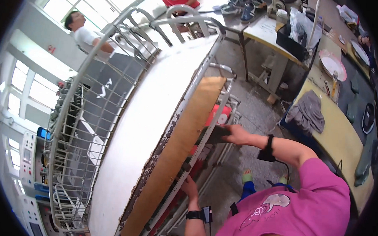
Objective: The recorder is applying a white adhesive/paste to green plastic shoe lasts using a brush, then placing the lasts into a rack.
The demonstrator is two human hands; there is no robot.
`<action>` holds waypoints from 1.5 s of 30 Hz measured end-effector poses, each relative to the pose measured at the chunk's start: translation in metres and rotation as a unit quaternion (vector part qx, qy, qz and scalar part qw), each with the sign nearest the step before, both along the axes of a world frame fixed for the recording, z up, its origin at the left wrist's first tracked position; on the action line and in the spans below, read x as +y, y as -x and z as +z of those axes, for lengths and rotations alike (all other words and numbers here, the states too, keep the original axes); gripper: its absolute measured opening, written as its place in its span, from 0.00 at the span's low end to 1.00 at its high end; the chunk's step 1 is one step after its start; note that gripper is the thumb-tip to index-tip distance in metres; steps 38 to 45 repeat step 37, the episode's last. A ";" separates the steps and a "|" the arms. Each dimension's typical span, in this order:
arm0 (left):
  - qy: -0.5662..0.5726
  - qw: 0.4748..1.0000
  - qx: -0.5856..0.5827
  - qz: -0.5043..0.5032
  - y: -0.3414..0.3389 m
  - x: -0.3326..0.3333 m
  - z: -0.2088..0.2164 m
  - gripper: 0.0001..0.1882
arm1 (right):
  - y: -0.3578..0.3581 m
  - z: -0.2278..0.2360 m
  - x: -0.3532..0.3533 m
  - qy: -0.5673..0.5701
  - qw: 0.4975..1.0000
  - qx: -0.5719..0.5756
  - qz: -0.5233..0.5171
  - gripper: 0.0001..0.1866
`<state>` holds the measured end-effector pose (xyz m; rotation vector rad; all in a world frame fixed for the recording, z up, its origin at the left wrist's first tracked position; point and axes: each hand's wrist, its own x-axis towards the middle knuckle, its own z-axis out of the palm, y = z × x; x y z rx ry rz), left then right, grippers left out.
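My right hand is closed on a dark grey-green flat piece at the side of a metal rack; its exact kind cannot be made out. The piece's far end goes in under the rack's upper shelf. Lower down, my left hand reaches to the rack's pale side rail, and its fingertips are hidden there. Between the two hands, red and dark things show on the lower level, partly covered by the rail. A brown board runs along the shelf edge above both hands.
The rack's white top shelf has a wire fence along its far side. At right, a work table carries a grey cloth, a plate and dark shoe pieces. Shoes lie farther back. Two people are beyond the rack.
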<state>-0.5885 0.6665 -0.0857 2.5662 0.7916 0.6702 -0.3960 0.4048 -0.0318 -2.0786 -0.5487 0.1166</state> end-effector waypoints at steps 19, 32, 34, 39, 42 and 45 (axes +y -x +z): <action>0.513 0.838 -0.178 -0.059 0.036 -0.169 0.150 0.23 | 0.126 0.110 -0.502 -0.157 0.934 0.102 -0.303 0.16; 0.595 0.751 0.133 -0.251 0.019 -0.341 0.208 0.27 | 0.126 -0.007 -0.593 0.099 0.924 0.094 -0.357 0.22; 0.509 0.753 0.152 -0.388 0.015 -0.357 0.211 0.24 | 0.135 0.011 -0.575 0.178 0.911 0.158 -0.337 0.27; 0.641 0.617 0.216 -0.403 -0.015 -0.386 0.219 0.27 | 0.162 0.007 -0.576 0.203 0.905 0.046 -0.372 0.35; 0.641 0.617 0.216 -0.403 -0.015 -0.386 0.219 0.27 | 0.162 0.007 -0.576 0.203 0.905 0.046 -0.372 0.35; 0.641 0.617 0.216 -0.403 -0.015 -0.386 0.219 0.27 | 0.162 0.007 -0.576 0.203 0.905 0.046 -0.372 0.35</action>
